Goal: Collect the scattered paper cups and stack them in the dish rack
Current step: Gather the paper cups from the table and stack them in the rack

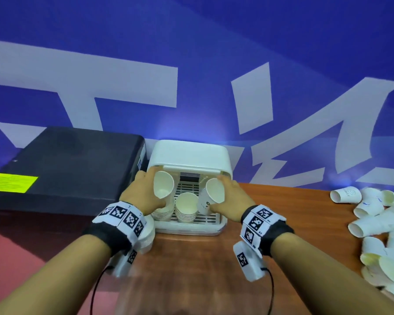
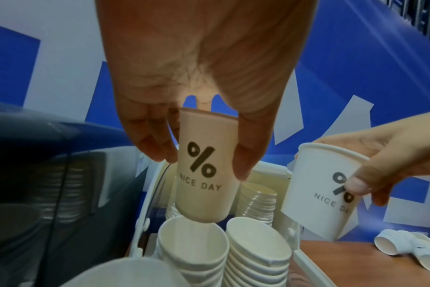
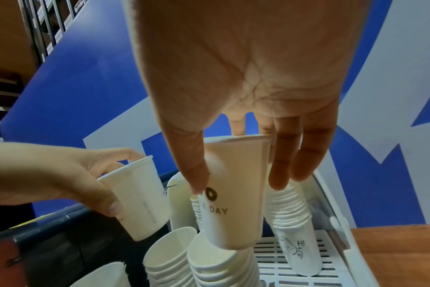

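A white dish rack [image 1: 191, 229] with its lid raised stands at the back of the wooden table. Inside it are stacks of paper cups, one at the left [image 2: 192, 250] and one in the middle [image 1: 187, 208]. My left hand [image 1: 157, 188] holds a white cup [image 2: 204, 174] printed "NICE DAY", mouth up, just above the left stack. My right hand [image 1: 216, 192] pinches a like cup [image 3: 236, 194] between thumb and fingers over the middle stack [image 3: 221, 268]. A further stack [image 3: 292, 233] marked "Hi" stands on the rack's right side.
Loose cups [image 1: 373, 221] lie scattered in a pile at the table's right edge. A black machine [image 1: 62, 169] with a yellow label sits left of the rack. Another cup stack [image 1: 148, 237] stands outside the rack under my left wrist. A blue wall is close behind.
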